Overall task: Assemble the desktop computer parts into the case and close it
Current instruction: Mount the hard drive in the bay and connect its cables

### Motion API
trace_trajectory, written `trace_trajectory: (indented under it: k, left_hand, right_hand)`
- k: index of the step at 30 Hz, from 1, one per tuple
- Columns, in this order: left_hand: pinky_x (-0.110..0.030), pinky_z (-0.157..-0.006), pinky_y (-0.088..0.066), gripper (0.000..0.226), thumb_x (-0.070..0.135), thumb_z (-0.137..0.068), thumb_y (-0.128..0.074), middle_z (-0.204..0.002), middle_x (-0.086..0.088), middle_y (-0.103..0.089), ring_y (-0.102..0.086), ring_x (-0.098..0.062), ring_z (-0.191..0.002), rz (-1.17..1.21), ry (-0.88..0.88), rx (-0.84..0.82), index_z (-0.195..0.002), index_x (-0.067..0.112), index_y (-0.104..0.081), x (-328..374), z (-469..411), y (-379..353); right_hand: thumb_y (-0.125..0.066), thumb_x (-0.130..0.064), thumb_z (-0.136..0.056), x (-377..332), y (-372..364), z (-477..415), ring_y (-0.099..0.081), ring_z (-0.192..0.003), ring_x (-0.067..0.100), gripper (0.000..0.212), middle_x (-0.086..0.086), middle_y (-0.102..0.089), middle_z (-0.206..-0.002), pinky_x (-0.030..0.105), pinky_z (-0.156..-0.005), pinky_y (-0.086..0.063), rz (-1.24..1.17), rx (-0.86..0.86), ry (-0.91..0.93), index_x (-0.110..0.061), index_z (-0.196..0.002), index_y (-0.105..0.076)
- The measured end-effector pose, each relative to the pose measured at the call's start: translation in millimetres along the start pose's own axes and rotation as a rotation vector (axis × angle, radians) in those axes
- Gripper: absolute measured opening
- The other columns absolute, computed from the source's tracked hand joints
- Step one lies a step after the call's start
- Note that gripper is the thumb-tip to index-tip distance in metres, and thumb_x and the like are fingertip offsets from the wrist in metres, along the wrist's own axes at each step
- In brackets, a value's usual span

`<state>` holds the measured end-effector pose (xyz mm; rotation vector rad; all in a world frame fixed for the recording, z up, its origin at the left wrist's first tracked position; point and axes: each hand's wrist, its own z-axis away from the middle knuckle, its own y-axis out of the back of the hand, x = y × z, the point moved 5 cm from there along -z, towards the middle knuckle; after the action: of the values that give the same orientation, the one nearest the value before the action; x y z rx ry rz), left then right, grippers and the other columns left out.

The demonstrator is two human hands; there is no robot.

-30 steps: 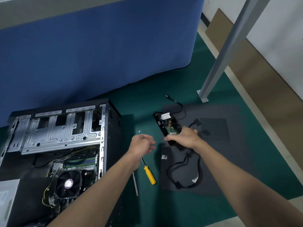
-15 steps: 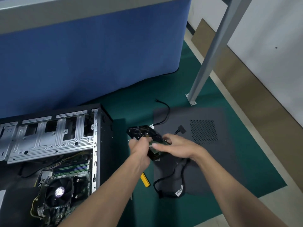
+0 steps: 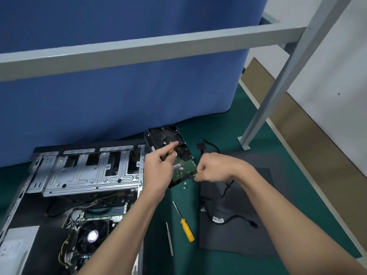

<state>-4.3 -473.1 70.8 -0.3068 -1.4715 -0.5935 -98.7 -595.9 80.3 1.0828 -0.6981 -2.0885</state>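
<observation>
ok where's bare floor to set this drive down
Bare green mat lies between the blue partition, the post foot and the side panel; the panel's near corner is bare too. The strip between case and panel is crowded: yellow screwdriver, thin tool, loose screws.

Even, diffuse indoor light, moderately bright, without hard glare. The interior of the computer case (image 3: pixel 87 175) falls into soft shadow. Wide-angle perspective tilts the grey post (image 3: pixel 278 92) and enlarges the forearms (image 3: pixel 288 225) at the lower edge. Detail is slightly soft; the left hand (image 3: pixel 158 167) shows mild motion blur.

Head-worn view, forward and down, close-up.
</observation>
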Motion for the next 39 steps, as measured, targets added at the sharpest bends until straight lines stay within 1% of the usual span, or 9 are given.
trace_trajectory:
  k: [5, 9, 14, 18, 21, 26, 30, 35, 39]
  left_hand:
    - [-0.008, -0.086, -0.045, 0.058, 0.045, -0.066, -0.082, -0.115, 0.023, -0.066, -0.056, 0.012, -0.11, 0.128, 0.007, -0.116, -0.118, 0.027, -0.068, 10.2, 1.6, 5.3]
    - [-0.009, -0.077, -0.048, 0.017, 0.024, -0.078, -0.079, -0.101, 0.015, -0.073, -0.063, 0.006, -0.1, 0.144, -0.001, -0.133, -0.09, 0.036, -0.075, 6.4, 8.1, 12.1]
    - [-0.009, -0.066, -0.047, 0.022, 0.012, -0.083, -0.074, -0.08, 0.016, -0.073, -0.064, 0.005, -0.077, 0.154, -0.01, -0.162, -0.074, 0.032, -0.076, 1.8, 15.4, 11.5]
    - [-0.014, -0.064, -0.049, 0.021, 0.012, -0.082, -0.075, -0.077, 0.014, -0.071, -0.063, -0.001, -0.073, 0.176, 0.013, -0.098, -0.07, 0.03, -0.075, 1.4, 16.1, 9.4]
    - [-0.022, -0.07, -0.052, 0.022, 0.013, -0.083, -0.075, -0.076, 0.013, -0.07, -0.063, -0.009, -0.079, 0.211, 0.037, -0.076, -0.07, 0.031, -0.075, 3.0, 14.0, 8.7]
    - [-0.046, -0.094, -0.051, 0.011, 0.018, -0.082, -0.075, -0.086, 0.006, -0.071, -0.064, -0.027, -0.102, 0.207, 0.062, -0.114, -0.077, 0.028, -0.076, 5.8, 15.9, 0.2]
    - [-0.04, -0.091, -0.052, 0.01, 0.02, -0.087, -0.071, -0.097, -0.004, -0.072, -0.064, -0.028, -0.104, 0.236, 0.039, -0.129, -0.085, 0.028, -0.077, 8.3, 20.0, -3.9]
    - [-0.042, -0.107, -0.043, 0.046, 0.011, -0.091, -0.066, -0.128, 0.017, -0.061, -0.053, -0.009, -0.125, 0.284, -0.007, -0.017, -0.115, 0.05, -0.065, 9.5, 20.5, 5.4]
    - [-0.059, -0.103, -0.041, 0.077, 0.008, -0.09, -0.066, -0.151, 0.009, -0.039, -0.047, -0.025, -0.133, 0.508, 0.224, 0.085, -0.137, 0.06, -0.033, -2.1, 13.1, 16.1]
  right_hand:
    - [-0.056, -0.021, -0.077, -30.7, -4.0, 3.5, -0.022, -0.049, 0.016, 0.043, -0.003, -0.024, -0.049, 0.03, -0.052, -0.021, 0.042, -0.22, 0.045, -0.017, -0.045, -0.028]
    - [-0.056, -0.021, -0.077, -45.9, -7.9, 7.8, -0.025, -0.045, 0.014, 0.04, -0.004, -0.033, -0.046, 0.026, -0.047, -0.023, 0.029, -0.331, 0.074, -0.018, -0.043, -0.036]
    - [-0.058, -0.02, -0.085, -53.7, -15.6, 11.1, -0.033, -0.046, 0.012, 0.039, -0.001, -0.045, -0.052, 0.025, -0.05, -0.03, -0.03, -0.371, 0.104, -0.016, -0.049, -0.044]
    - [-0.062, -0.032, -0.089, -43.1, -9.1, 27.0, -0.049, -0.05, 0.004, 0.038, -0.001, -0.061, -0.064, 0.015, -0.05, -0.035, -0.202, -0.177, 0.11, -0.018, -0.056, -0.049]
    - [-0.064, -0.04, -0.085, -29.5, -4.5, 34.2, -0.06, -0.062, 0.021, 0.03, 0.008, -0.065, -0.074, 0.031, -0.057, -0.041, -0.387, 0.211, 0.084, -0.025, -0.065, -0.049]
    - [-0.057, -0.039, -0.091, -21.3, -12.0, 32.2, -0.054, -0.052, -0.001, 0.027, -0.013, -0.065, -0.07, 0.017, -0.057, -0.042, -0.559, 0.53, 0.045, -0.032, -0.117, -0.051]
    - [-0.049, -0.037, -0.094, -26.3, -17.9, 35.8, -0.043, -0.051, 0.005, 0.009, -0.012, -0.051, -0.058, 0.026, -0.053, -0.038, -0.425, 0.707, 0.037, -0.037, -0.088, -0.056]
    - [-0.043, -0.031, -0.099, -16.4, -29.0, 49.6, -0.038, -0.056, 0.008, 0.02, 0.001, -0.049, -0.057, 0.036, -0.054, -0.037, -0.754, 0.719, 0.024, -0.018, -0.092, -0.056]
    - [-0.038, -0.017, -0.102, -9.7, -41.1, 61.2, -0.037, -0.05, 0.004, 0.025, -0.002, -0.043, -0.06, 0.011, -0.048, -0.031, -1.171, 0.634, 0.044, -0.009, -0.104, -0.062]
